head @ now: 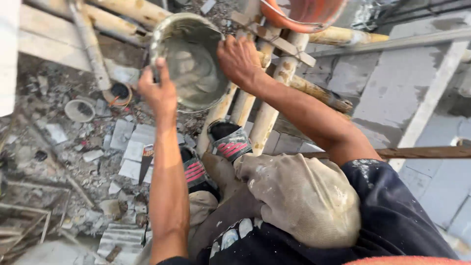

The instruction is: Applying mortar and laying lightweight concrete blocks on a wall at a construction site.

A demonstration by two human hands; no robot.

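I look down from a scaffold of bamboo poles (267, 115). Both my hands grip the rim of a grey, mortar-smeared bucket (194, 66) held out in front of me. My left hand (158, 93) clasps its near left rim. My right hand (239, 60) clasps its right rim. The bucket holds wet grey mortar. My feet in striped sandals (230, 142) rest on the poles below the bucket.
An orange bucket (304, 14) hangs at the top edge. A grey block wall (397, 88) with a wooden batten stands on the right. Far below on the left lies rubble, broken tiles (130, 147) and small round tubs (79, 110).
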